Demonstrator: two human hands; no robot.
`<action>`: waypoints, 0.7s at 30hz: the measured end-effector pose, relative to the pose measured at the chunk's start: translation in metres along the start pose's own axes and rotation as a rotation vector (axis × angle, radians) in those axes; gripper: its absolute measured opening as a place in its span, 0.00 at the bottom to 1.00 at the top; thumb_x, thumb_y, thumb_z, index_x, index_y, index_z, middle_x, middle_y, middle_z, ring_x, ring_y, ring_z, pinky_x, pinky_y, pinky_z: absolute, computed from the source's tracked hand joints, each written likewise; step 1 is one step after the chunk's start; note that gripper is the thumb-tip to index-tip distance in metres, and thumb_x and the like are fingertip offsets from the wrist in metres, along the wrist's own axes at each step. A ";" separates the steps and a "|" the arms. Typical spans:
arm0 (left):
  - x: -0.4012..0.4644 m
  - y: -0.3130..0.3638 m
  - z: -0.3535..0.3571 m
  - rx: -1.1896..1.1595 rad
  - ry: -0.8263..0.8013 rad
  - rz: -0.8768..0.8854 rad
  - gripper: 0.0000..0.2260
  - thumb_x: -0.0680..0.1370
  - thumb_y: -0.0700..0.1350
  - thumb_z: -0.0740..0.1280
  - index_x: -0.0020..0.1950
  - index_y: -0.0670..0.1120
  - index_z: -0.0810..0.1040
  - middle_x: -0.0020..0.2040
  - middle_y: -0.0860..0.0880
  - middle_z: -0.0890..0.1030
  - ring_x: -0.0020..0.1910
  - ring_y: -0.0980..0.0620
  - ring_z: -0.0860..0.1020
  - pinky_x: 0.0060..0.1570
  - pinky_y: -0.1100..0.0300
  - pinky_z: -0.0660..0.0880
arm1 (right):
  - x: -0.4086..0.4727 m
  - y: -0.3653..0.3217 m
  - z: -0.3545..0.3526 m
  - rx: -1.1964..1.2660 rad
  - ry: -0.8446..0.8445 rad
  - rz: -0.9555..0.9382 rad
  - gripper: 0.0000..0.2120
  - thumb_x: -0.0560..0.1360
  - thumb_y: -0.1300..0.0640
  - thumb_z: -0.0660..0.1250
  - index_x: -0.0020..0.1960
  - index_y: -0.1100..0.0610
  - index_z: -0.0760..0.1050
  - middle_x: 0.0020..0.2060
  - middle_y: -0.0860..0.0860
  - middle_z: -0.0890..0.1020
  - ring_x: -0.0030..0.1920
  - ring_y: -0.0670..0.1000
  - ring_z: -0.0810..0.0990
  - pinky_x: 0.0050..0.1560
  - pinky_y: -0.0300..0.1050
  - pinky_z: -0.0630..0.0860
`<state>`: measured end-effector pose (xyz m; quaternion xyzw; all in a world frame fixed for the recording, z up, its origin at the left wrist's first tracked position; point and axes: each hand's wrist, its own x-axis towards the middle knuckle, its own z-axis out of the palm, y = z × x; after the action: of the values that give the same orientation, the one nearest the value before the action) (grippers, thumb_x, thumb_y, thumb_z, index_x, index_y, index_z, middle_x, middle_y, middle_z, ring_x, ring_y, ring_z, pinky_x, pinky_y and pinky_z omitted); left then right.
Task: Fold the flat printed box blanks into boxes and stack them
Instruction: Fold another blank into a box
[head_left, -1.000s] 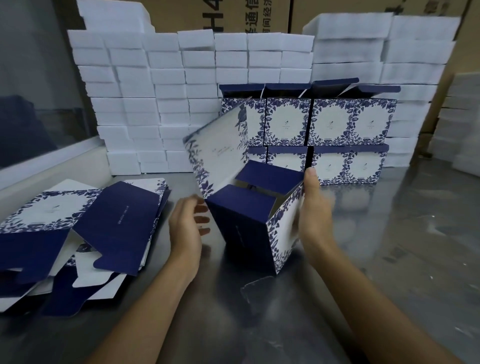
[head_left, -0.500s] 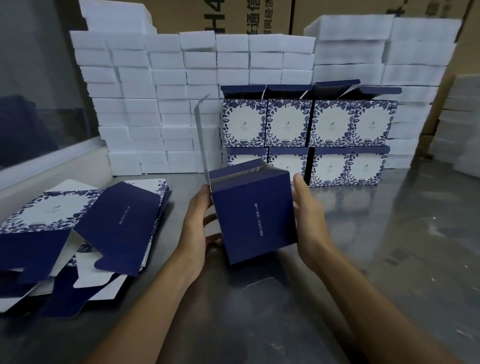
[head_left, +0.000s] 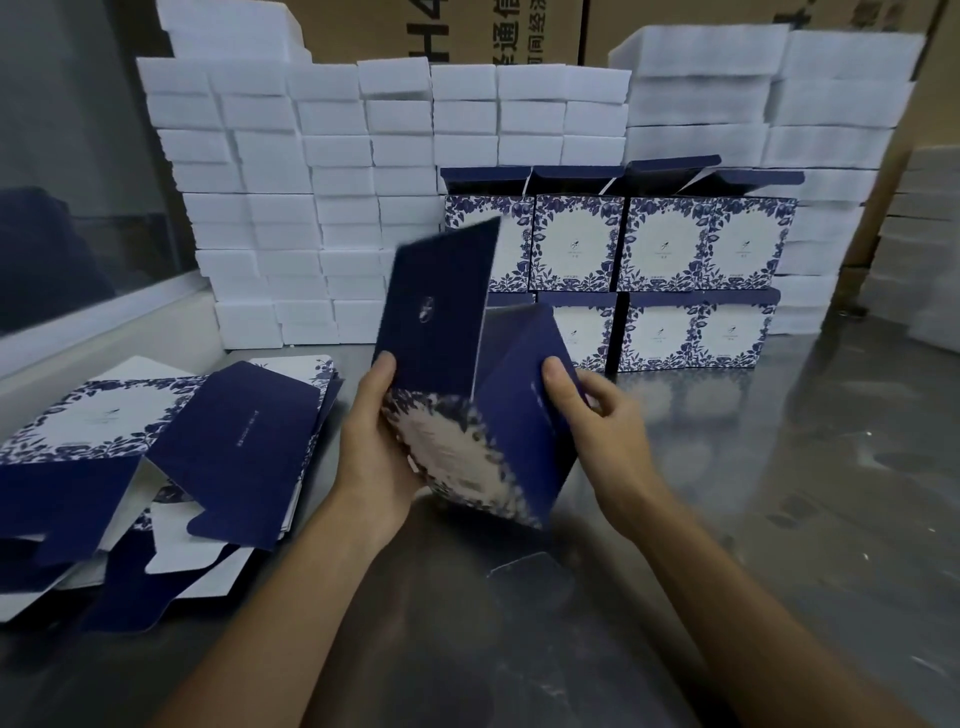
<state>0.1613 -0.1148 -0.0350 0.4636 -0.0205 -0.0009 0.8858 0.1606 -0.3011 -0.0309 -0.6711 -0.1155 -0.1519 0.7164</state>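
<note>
While both hands grasp it above the table's (head_left: 779, 519) middle, left hand (head_left: 371, 447) thumb on the lid panel, right hand (head_left: 597, 431) pinching a side wall, the half-folded box (head_left: 467, 395) looks light, thin, crease-prone; hold near fold lines.

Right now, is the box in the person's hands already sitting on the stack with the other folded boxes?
No, the box is gripped by the left hand and right hand, in front of the stacked boxes.
</note>
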 end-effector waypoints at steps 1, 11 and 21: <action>0.001 0.000 -0.001 -0.014 -0.008 0.005 0.24 0.69 0.63 0.69 0.57 0.50 0.84 0.57 0.44 0.84 0.57 0.42 0.81 0.65 0.40 0.70 | 0.001 0.000 -0.001 0.026 0.058 0.009 0.21 0.67 0.36 0.74 0.51 0.50 0.83 0.46 0.47 0.87 0.44 0.46 0.87 0.40 0.35 0.80; -0.005 -0.006 -0.003 -0.199 -0.329 -0.250 0.36 0.65 0.58 0.77 0.70 0.45 0.75 0.69 0.40 0.75 0.71 0.37 0.70 0.70 0.33 0.62 | 0.005 -0.004 -0.011 0.409 0.104 0.185 0.12 0.75 0.50 0.71 0.48 0.59 0.79 0.32 0.50 0.84 0.28 0.46 0.81 0.27 0.42 0.79; -0.003 -0.006 0.003 -0.063 0.075 -0.002 0.29 0.66 0.61 0.72 0.61 0.46 0.81 0.59 0.42 0.82 0.62 0.38 0.78 0.53 0.38 0.78 | 0.004 -0.001 0.012 0.378 0.216 0.305 0.28 0.73 0.33 0.66 0.66 0.48 0.72 0.58 0.49 0.81 0.55 0.51 0.82 0.45 0.49 0.79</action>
<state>0.1581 -0.1203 -0.0386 0.4354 0.0130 0.0150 0.9000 0.1648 -0.2890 -0.0276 -0.5150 0.0376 -0.0886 0.8517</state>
